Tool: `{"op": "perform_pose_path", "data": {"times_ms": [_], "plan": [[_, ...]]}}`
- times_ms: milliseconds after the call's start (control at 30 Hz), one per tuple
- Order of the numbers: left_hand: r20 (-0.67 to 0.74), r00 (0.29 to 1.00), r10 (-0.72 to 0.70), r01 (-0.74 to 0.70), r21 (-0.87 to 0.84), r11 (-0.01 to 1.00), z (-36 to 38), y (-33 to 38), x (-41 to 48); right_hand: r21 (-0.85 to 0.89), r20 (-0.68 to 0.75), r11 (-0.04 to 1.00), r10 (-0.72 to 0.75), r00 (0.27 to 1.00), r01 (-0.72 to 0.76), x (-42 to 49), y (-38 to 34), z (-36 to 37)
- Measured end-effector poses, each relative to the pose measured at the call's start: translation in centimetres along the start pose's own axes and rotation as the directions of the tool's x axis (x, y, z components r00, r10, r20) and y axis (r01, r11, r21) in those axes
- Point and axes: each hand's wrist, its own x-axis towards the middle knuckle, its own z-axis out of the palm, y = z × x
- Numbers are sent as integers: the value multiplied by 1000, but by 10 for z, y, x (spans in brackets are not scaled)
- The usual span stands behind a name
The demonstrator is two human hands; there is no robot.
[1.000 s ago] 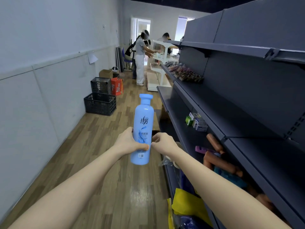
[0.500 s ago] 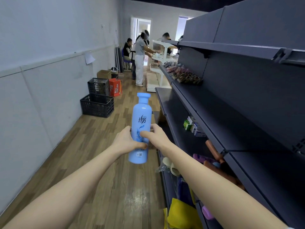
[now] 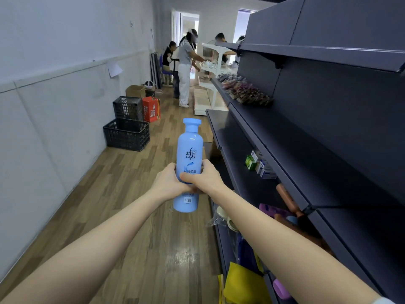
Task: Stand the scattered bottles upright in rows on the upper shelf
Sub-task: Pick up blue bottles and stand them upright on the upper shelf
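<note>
Holds a blue bottle (image 3: 189, 154) out ahead over the aisle floor, upright, cap on top, long axis near vertical, label toward the camera. Wraps the left hand (image 3: 168, 183) round the lower half from the left, fingers curled behind and out of sight. Wraps the right hand (image 3: 205, 177) round it from the right at much the same height, thumb laid across the front. Grips with both hands at once, nothing else in either, thumbs close together on the label, with base and neck left bare. Faces along the aisle, with the shelving on the right. Places the wide bare shelf (image 3: 306, 163), taken here as the upper one, to the right of the bottle and well apart from it, packets (image 3: 245, 93) heaped at its far end and brown bottles (image 3: 285, 195) lying flat on the board below. Puts the right hand nearer that shelf than the left. Calls, most likely, for a carry to the right and perhaps a little up, with no turning, the axis already fit for standing. Suits letting go with the left hand first. Risks catching the base on the shelf's front lip if carried low.
</note>
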Motion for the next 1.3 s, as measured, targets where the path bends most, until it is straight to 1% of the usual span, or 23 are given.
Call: {"op": "perform_pose_path", "data": {"times_ms": [333, 667, 833, 967, 1133, 1300], "plan": [[32, 999, 34, -35, 30, 999, -14, -4, 62, -25, -81, 999, 24, 996, -26, 60, -2, 16], [88, 993, 72, -77, 53, 996, -41, -16, 130, -27, -101, 998, 45, 994, -48, 127, -11, 38], [91, 993, 75, -77, 25, 997, -57, -22, 158, -28, -94, 998, 59, 994, -62, 161, -17, 56], [73, 993, 91, -93, 32, 995, -70, -30, 179, -41, -116, 997, 55, 992, -60, 181, -23, 66], [77, 992, 101, -103, 23, 994, -81, -38, 200, -66, -121, 997, 34, 992, -42, 200, -30, 75], [90, 992, 94, -96, 19, 995, -85, -40, 218, -80, -144, 995, 49, 988, -61, 218, -31, 77]]}}
